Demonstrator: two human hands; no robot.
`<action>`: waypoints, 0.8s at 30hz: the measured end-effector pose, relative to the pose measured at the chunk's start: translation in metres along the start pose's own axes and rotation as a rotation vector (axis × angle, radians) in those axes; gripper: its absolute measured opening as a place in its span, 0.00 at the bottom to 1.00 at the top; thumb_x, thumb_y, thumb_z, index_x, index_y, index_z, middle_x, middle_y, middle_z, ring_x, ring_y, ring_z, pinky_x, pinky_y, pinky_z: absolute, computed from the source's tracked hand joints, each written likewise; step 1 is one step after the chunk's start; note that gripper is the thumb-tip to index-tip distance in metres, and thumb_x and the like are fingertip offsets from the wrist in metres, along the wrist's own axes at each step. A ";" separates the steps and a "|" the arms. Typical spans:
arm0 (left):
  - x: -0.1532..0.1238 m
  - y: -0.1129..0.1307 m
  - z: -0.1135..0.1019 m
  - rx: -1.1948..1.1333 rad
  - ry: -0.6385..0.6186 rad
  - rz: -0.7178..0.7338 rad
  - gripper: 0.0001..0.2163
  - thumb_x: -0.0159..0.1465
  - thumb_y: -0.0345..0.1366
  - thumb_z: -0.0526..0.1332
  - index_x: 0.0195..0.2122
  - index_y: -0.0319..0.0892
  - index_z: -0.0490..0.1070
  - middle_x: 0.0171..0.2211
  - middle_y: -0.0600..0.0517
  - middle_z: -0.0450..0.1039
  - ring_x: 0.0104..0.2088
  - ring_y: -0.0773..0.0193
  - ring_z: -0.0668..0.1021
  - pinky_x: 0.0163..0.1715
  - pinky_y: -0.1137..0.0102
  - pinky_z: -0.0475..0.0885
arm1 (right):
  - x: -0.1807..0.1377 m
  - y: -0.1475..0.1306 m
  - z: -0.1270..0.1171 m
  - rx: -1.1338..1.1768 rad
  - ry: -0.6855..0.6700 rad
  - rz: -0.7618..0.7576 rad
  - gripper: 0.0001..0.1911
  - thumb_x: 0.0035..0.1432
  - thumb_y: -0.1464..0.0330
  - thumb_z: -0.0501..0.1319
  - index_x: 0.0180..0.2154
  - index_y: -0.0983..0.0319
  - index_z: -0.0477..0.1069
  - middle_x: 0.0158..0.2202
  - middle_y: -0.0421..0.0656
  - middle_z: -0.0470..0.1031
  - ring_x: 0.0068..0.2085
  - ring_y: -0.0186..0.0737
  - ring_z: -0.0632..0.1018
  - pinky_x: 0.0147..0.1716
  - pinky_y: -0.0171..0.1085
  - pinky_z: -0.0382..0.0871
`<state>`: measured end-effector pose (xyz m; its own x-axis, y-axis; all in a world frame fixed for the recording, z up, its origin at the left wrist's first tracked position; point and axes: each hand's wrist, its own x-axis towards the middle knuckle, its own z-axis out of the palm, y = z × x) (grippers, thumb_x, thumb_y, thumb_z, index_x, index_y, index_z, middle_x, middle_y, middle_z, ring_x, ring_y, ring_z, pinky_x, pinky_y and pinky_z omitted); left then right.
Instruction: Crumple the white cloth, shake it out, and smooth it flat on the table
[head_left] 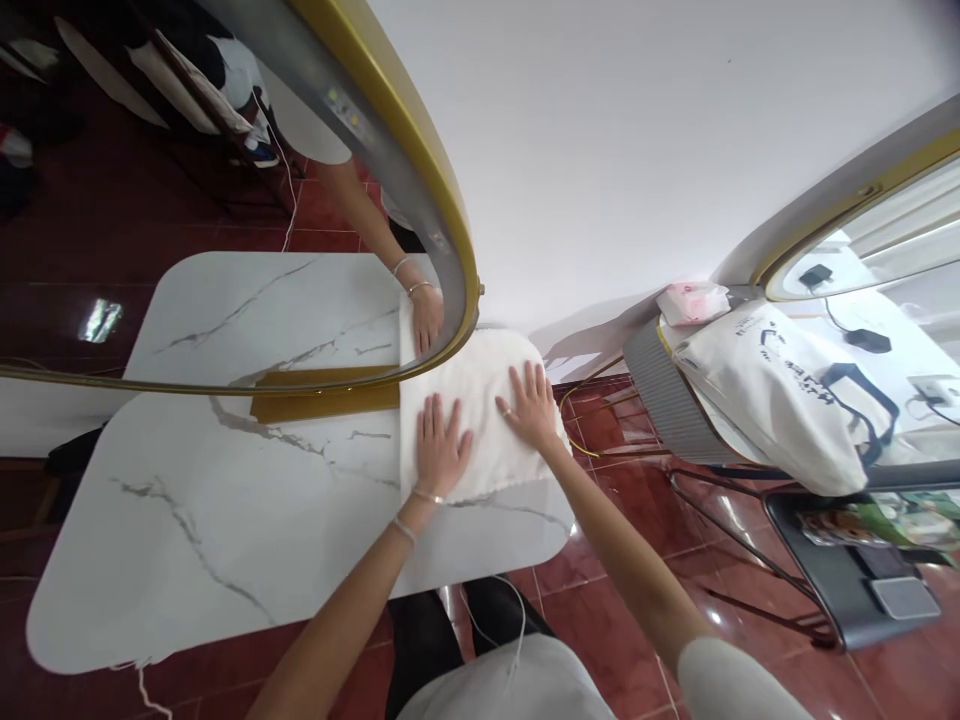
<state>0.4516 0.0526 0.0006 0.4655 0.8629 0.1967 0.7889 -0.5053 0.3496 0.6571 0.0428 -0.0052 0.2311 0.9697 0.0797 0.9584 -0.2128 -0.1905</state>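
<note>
A white folded cloth (484,395) lies at the right end of a white marble table (225,510), against a gold-framed mirror (442,230). My left hand (439,445) rests flat on the cloth's near left part, fingers stretched out. My right hand (532,405) lies flat on the cloth's right side, fingers spread, a ring on one finger. Bracelets circle my left wrist. The mirror reflects a hand on the cloth.
To the right stands a second mirror (862,220) above a table holding a white tote bag (780,400) and a pink packet (694,300). A dark tray (862,590) sits lower right. Red floor tiles (637,470) surround the tables. A white cable hangs near my lap.
</note>
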 end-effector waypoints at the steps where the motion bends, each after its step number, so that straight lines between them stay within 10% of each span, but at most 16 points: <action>1: 0.014 -0.001 0.004 -0.011 -0.001 -0.003 0.26 0.68 0.42 0.51 0.66 0.41 0.54 0.70 0.41 0.38 0.69 0.48 0.45 0.66 0.50 0.49 | 0.014 0.003 -0.001 0.010 -0.007 0.014 0.36 0.65 0.52 0.50 0.68 0.62 0.48 0.70 0.53 0.43 0.69 0.57 0.45 0.63 0.54 0.49; 7: 0.030 -0.003 0.008 -0.020 0.015 -0.010 0.25 0.68 0.45 0.51 0.64 0.42 0.59 0.69 0.41 0.46 0.69 0.50 0.50 0.66 0.50 0.47 | 0.011 0.011 -0.002 0.056 0.070 -0.009 0.31 0.67 0.56 0.48 0.65 0.68 0.56 0.66 0.55 0.55 0.67 0.53 0.53 0.63 0.50 0.52; 18: -0.131 0.023 -0.025 0.083 0.006 0.018 0.26 0.67 0.45 0.56 0.65 0.47 0.56 0.68 0.41 0.49 0.68 0.47 0.52 0.64 0.43 0.47 | -0.190 -0.016 -0.014 -0.063 0.043 -0.169 0.40 0.65 0.52 0.49 0.70 0.61 0.35 0.71 0.51 0.39 0.70 0.56 0.44 0.64 0.57 0.44; 24: -0.101 0.018 -0.019 0.001 -0.110 0.194 0.30 0.65 0.50 0.57 0.66 0.49 0.55 0.68 0.45 0.49 0.68 0.50 0.53 0.65 0.46 0.48 | -0.157 -0.010 -0.011 -0.080 0.054 -0.192 0.38 0.66 0.53 0.49 0.69 0.61 0.39 0.70 0.51 0.42 0.70 0.54 0.44 0.64 0.56 0.45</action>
<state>0.4113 -0.0432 0.0044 0.6496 0.7434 0.1594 0.6807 -0.6621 0.3135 0.6127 -0.1086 -0.0052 0.0493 0.9860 0.1593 0.9954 -0.0355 -0.0885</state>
